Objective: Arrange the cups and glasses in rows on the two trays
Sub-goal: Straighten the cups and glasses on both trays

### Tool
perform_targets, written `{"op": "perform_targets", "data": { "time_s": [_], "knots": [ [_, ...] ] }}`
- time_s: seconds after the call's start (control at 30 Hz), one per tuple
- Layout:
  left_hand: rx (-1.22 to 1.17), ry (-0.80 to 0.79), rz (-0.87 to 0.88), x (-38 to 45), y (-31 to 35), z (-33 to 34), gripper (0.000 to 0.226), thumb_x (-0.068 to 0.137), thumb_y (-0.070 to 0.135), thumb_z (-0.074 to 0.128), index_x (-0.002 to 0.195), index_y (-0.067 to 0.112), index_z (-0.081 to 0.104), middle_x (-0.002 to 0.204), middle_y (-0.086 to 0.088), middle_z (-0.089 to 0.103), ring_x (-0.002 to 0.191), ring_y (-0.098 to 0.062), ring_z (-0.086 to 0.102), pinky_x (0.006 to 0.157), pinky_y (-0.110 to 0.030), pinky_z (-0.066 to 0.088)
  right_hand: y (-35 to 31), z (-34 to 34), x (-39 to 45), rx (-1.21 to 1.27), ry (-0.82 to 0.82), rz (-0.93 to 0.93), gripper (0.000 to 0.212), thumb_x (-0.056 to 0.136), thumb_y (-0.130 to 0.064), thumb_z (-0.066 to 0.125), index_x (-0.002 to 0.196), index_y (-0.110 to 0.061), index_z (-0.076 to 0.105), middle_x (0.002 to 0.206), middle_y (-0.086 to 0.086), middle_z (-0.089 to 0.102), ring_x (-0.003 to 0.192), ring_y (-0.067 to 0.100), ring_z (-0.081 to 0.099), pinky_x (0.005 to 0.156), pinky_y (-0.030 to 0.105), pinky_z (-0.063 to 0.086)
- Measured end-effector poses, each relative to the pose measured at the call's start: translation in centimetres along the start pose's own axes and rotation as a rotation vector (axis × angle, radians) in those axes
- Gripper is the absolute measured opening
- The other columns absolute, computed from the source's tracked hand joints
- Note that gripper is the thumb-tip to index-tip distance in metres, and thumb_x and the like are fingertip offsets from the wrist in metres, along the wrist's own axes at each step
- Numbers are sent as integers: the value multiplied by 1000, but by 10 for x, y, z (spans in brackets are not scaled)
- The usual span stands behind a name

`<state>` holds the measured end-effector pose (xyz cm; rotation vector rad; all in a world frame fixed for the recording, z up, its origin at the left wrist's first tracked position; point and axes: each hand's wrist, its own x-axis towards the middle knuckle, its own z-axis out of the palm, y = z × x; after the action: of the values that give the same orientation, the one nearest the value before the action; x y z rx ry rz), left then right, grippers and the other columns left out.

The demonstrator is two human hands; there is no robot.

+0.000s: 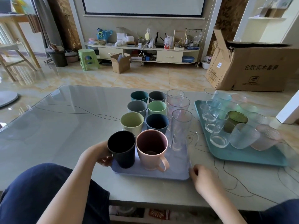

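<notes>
A lavender tray in front of me carries two columns of coloured cups and a column of tall clear glasses. Nearest me stand a black cup and a pink mug with its handle toward me. My left hand grips the tray's left edge, beside the black cup. My right hand holds the tray's near right corner. To the right, a teal tray holds several clear and tinted glasses in rows, with a dark green glass among them.
The trays sit on a glossy grey table whose near edge runs just past my knees. A big cardboard box stands on the floor beyond the table's right end. A white block rises at the far right.
</notes>
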<state>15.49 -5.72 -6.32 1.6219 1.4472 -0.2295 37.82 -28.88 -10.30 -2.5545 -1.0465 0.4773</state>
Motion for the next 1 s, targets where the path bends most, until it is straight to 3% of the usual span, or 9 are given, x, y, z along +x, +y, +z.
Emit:
{"op": "perform_targets", "data": {
  "time_s": [0.17,0.37,0.47,0.57,0.77,1.0],
  "knots": [
    [-104,129,109,-2,1,6,35,81,-6,35,50,8,42,31,0,44,24,-10,41,33,-12,33,-2,4,1,14,57,-8,33,94,-37,42,64,-23,42,63,-4,49,58,14,48,46,26,31],
    [-149,243,163,11,17,19,32,78,-1,37,49,7,42,32,-5,46,25,-13,41,34,-13,32,6,1,20,91,160,62,30,95,-31,44,68,-20,44,68,-2,50,65,19,52,54,29,39],
    [-213,263,212,20,30,29,31,82,0,35,53,9,42,35,-6,46,25,-13,39,33,-13,31,6,-11,35,70,190,101,23,95,-24,42,79,-11,53,87,11,61,81,31,59,62,32,42],
    [-259,251,240,32,40,37,33,85,0,35,55,10,41,31,-1,44,25,-12,38,33,-13,30,5,-18,50,5,195,135,21,95,-15,39,94,-2,56,104,20,62,97,36,60,66,30,35],
    [-299,244,240,48,51,44,34,87,-4,33,58,11,42,31,3,43,23,-9,40,31,-12,31,9,-15,64,114,290,210,20,96,-12,40,94,1,55,103,23,62,97,39,59,66,31,36],
    [-343,238,273,48,45,45,25,90,-2,37,71,7,50,54,-8,48,28,-7,46,33,-13,40,19,2,51,247,443,136,15,94,-10,45,91,1,55,90,23,64,87,40,60,60,33,32]
  ]
}}
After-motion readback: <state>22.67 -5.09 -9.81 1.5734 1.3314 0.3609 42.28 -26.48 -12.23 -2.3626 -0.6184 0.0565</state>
